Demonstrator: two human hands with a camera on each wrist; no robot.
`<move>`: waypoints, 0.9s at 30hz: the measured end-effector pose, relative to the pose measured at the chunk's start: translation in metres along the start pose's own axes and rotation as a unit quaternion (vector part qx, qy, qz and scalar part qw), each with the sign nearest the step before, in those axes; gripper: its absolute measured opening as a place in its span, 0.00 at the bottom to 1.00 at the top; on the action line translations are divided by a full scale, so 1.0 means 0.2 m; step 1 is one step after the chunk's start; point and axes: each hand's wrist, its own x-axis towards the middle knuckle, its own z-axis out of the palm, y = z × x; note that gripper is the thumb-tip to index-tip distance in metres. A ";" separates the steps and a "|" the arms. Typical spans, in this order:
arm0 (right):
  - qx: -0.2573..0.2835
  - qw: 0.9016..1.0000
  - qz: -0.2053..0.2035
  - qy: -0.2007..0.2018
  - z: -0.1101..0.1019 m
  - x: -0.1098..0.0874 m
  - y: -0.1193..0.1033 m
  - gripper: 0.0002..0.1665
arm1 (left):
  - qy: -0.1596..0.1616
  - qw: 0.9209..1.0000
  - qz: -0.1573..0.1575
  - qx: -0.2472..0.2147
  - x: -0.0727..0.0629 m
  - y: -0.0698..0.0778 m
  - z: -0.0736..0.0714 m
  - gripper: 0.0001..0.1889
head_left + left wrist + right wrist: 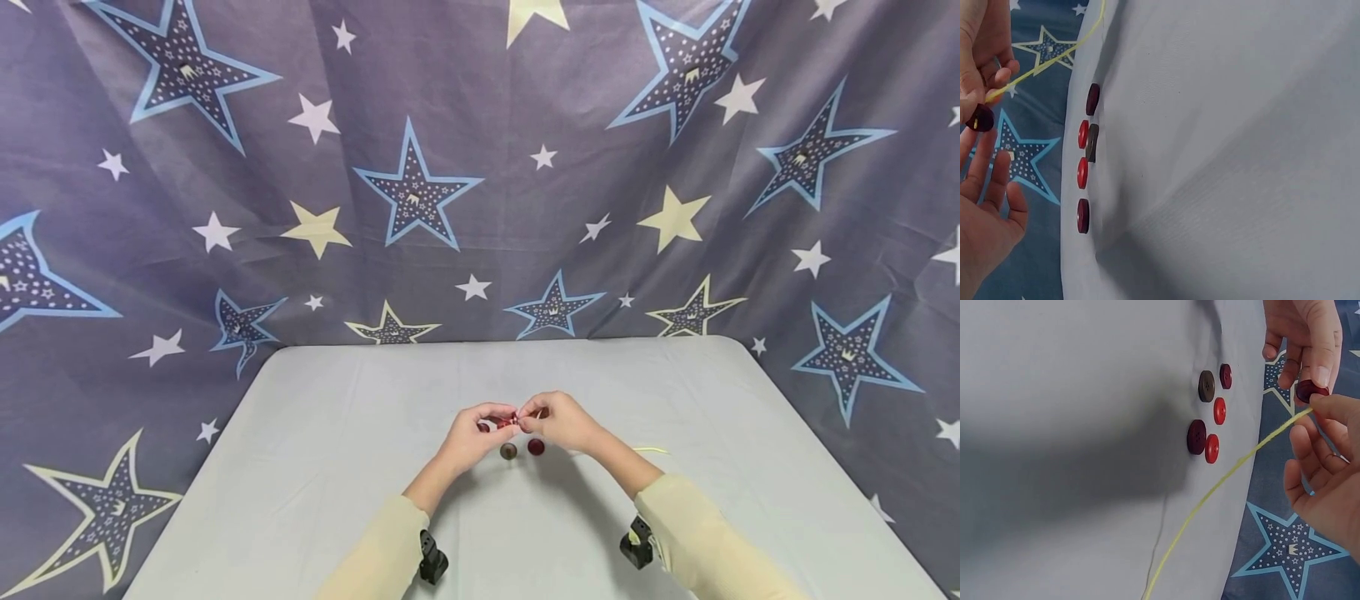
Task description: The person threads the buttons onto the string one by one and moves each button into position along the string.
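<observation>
Both hands are raised together over the table. My left hand [467, 437] pinches a dark red button [1310, 392] between thumb and finger. Close against it, my right hand [566, 422] pinches a yellow string [1222, 481] right at the button. A small yellow bit shows on the button's face in the left wrist view. From the right fingers the string runs down and away to the table. Beneath the hands lie several loose buttons: a brown one [1207, 386], two bright red ones, one marked here as the red button [1212, 449], and two dark red ones, including a larger dark button [1196, 437].
A pale grey cloth covers the table [337, 483]. Part of the yellow string shows on it beyond the right forearm. Behind the table and at its sides hangs a dark curtain [465, 100] printed with stars.
</observation>
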 end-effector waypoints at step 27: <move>0.052 0.998 0.045 -0.012 -0.01 -0.01 0.00 0.14 | 0.036 0.999 -0.008 -0.006 0.03 -0.09 0.02 0.17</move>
